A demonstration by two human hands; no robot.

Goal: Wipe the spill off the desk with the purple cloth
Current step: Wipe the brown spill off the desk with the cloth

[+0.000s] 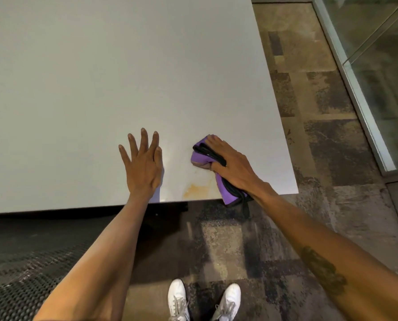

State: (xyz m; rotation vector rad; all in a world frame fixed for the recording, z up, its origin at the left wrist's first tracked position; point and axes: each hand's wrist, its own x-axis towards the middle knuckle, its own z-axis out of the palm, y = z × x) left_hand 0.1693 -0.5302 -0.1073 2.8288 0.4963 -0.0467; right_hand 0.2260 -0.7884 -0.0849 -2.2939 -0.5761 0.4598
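White shoes [203, 301] on patchy carpet [320, 140]

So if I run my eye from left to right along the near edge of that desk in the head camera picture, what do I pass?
Pale grey desk surface → left hand pressed flat, fingers spread → orange-brown spill stain → right hand gripping the bunched purple cloth with black trim → patchy brown carpet floor → glass wall panel.

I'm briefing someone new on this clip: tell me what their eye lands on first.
The purple cloth, bunched under the right hand near the desk's front right corner, one end hanging over the edge. Next, the orange-brown spill at the front edge, between cloth and left hand, which lies flat with fingers spread.
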